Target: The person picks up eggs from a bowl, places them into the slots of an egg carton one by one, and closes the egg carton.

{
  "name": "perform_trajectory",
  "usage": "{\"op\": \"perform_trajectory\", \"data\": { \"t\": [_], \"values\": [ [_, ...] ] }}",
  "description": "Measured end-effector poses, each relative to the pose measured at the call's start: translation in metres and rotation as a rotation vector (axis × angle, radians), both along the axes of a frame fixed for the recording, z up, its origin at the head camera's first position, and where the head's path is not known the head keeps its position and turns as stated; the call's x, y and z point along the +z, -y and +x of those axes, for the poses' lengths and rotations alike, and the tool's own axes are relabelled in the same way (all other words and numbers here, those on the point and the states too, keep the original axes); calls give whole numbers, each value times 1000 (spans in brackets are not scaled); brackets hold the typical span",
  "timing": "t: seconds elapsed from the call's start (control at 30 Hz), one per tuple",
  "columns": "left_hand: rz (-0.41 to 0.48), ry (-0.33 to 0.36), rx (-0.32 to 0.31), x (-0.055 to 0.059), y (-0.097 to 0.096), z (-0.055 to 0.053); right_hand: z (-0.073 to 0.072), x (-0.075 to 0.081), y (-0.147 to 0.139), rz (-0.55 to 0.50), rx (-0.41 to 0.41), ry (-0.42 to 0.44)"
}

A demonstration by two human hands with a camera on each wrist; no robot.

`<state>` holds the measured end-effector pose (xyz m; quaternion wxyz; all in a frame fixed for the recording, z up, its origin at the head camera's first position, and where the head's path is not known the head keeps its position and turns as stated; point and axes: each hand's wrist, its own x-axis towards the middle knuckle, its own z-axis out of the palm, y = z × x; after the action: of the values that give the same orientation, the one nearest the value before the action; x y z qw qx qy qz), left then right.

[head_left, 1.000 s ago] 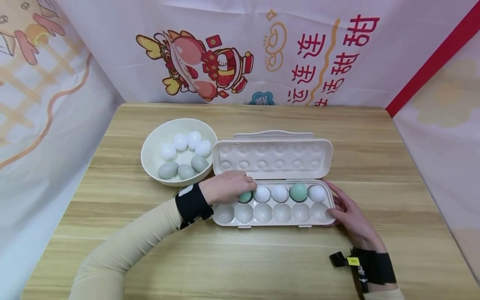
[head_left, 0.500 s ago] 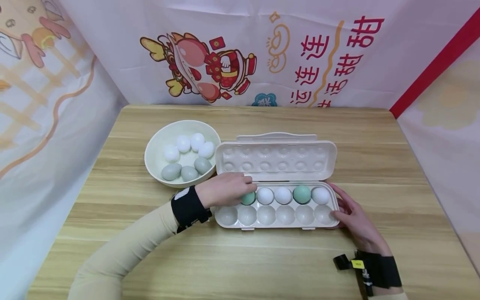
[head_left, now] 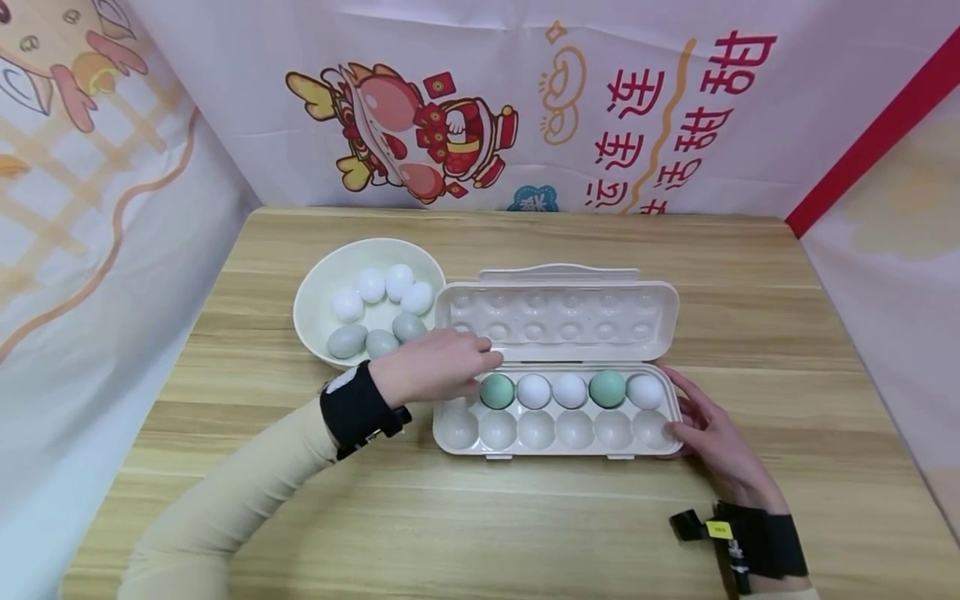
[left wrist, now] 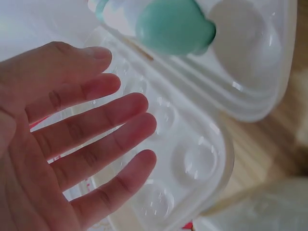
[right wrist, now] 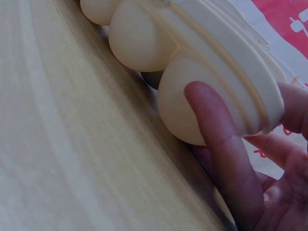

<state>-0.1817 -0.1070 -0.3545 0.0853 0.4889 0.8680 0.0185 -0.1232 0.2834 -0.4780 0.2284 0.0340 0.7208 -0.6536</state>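
A white plastic egg carton lies with its lid folded back. Along its far row sit white eggs and two green ones, the leftmost green egg beside my left hand. That left hand hovers over the carton's left end with nothing in it; in the left wrist view its fingers are spread, and the green egg rests in its cup. My right hand grips the carton's right end, with the thumb against an end cup in the right wrist view.
Left of the carton stands a cream bowl holding several white eggs and three grey-blue eggs. All rest on a wooden table. A printed cloth hangs behind the table's far edge.
My left hand has let go of the leftmost green egg and moved left and slightly up, away from it. The right hand keeps its grip on the carton. The head view has shifted slightly.
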Motion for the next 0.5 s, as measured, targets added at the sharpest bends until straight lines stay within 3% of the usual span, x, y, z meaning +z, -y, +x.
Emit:
{"op": "perform_trajectory", "data": {
  "t": [0.27,0.5],
  "values": [
    [45,-66,65,14,23,-3,-1,-1,2,-43,-11,6],
    [49,-39,158,25,41,-10,0,0,-1,-5,-5,-17]
  ]
}}
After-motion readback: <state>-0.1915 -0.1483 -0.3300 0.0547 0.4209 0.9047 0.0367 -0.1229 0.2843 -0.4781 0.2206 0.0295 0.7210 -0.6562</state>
